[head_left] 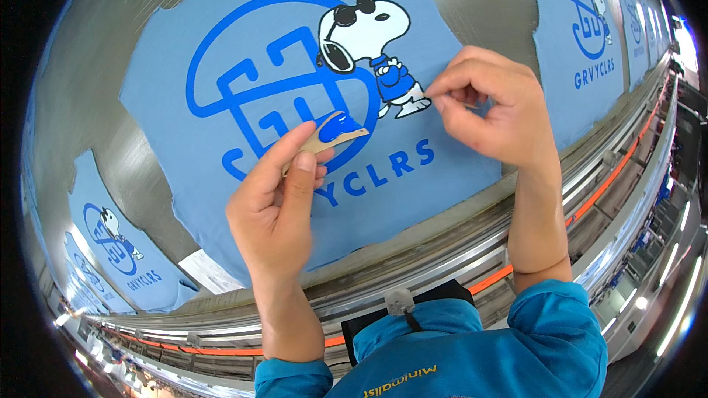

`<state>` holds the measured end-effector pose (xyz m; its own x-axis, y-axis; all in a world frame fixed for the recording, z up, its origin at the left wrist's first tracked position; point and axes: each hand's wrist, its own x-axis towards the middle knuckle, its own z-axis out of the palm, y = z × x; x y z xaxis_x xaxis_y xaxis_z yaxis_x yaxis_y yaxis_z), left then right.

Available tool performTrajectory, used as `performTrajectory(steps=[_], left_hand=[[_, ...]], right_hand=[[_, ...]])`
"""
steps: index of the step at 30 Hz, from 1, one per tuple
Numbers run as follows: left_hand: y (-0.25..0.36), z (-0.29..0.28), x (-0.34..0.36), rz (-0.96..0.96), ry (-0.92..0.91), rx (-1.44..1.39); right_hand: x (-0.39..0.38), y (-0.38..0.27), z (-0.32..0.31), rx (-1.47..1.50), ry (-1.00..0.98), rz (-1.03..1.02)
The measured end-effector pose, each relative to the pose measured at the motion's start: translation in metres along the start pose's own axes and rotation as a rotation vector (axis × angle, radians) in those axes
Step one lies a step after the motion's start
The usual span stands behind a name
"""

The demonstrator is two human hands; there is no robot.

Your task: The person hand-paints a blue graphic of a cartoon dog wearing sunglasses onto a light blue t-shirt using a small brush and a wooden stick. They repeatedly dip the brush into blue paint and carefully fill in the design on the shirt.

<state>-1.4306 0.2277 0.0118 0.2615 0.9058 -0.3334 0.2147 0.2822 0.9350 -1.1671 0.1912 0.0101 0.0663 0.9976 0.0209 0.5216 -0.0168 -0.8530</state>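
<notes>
My left hand [274, 203] is closed around a small curled piece of tan card [321, 141], gripped between thumb and fingers. A glossy blue smear of ink [339, 127] lies on the card's upper face. My right hand [495, 107] is in a pinch, its thumb and forefinger tips beside the printed dog's feet; something thin may show at the fingers, too small to name. Beneath both hands a light-blue fabric panel [457, 151] is spread flat. It bears a round blue emblem, blue lettering and a black-and-white cartoon dog [372, 26] in sunglasses.
The panel lies on a long grey metal printing table [472, 0]. Similar printed panels lie to the right [564, 44] and lower left [122, 243]. A metal rail [354, 269] and an orange strip [501, 274] run along the near edge, close to my body.
</notes>
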Motion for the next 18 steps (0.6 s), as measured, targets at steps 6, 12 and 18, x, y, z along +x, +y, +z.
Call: performTrajectory(steps=[6,12,18], left_hand=[[-0.0012,-0.0016,0.0013,0.002,-0.013,0.005],[-0.0006,-0.0029,0.0010,-0.007,-0.007,-0.002],[-0.0028,-0.0042,0.0008,0.005,-0.014,-0.008]], right_hand=[[-0.0002,0.0071,-0.0030,-0.051,0.020,0.050],[0.0009,0.0076,-0.0034,-0.062,0.008,0.043],[0.0012,0.0085,-0.0009,-0.088,0.014,0.030]])
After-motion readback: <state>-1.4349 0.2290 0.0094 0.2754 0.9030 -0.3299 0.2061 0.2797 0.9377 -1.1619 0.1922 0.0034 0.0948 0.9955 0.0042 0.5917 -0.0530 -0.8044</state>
